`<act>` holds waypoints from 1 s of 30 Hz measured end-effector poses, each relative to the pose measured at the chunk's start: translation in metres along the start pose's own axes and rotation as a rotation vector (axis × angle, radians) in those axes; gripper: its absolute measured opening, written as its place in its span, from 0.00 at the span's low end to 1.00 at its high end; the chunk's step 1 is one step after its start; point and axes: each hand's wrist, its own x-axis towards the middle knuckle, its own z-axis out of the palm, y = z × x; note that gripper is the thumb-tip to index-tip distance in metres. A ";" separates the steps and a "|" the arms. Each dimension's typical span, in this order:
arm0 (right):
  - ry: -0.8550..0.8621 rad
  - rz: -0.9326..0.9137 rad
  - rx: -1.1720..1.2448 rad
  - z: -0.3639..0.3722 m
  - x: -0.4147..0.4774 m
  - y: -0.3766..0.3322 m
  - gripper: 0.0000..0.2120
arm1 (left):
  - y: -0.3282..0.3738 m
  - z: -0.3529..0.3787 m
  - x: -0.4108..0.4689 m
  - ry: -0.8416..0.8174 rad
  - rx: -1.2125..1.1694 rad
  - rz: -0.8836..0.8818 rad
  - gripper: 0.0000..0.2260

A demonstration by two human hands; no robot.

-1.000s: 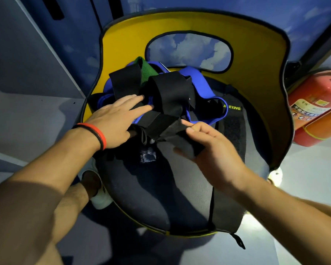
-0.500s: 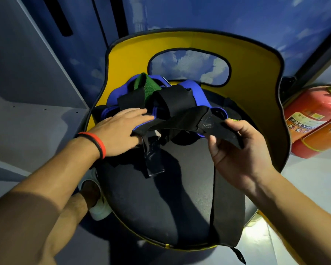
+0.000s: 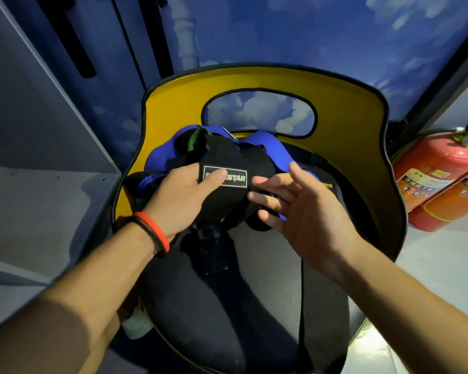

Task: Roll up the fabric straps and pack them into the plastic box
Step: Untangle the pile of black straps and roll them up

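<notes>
Head view: the left hand (image 3: pixel 181 195), a red wristband (image 3: pixel 157 236) on its wrist, grips a rolled black strap (image 3: pixel 222 157), thumb pressed on its label. The right hand (image 3: pixel 303 209) is open, fingers spread, just beside the roll. The roll lies atop blue straps (image 3: pixel 268 147) on a yellow-backed chair (image 3: pixel 362 109); 2 fire extinguishers (image 3: pixel 430 168) stand at right

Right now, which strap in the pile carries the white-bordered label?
The black rolled strap, gripped by the left hand, thumb on its label. The blue strap and green strap behind it show none.
</notes>
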 end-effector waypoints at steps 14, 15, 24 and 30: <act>0.121 -0.357 -1.020 -0.019 0.008 0.030 0.13 | -0.015 -0.013 -0.007 -0.469 0.431 0.070 0.31; 0.136 -0.399 -1.015 -0.021 0.007 0.023 0.15 | -0.019 -0.016 -0.007 -0.492 0.647 0.077 0.36; 0.207 -0.429 -1.006 -0.039 0.003 -0.012 0.12 | -0.035 -0.046 0.011 -0.258 1.193 0.228 0.33; 0.214 -0.213 -1.135 -0.056 0.002 -0.029 0.13 | -0.064 -0.072 0.025 -0.162 1.157 0.060 0.27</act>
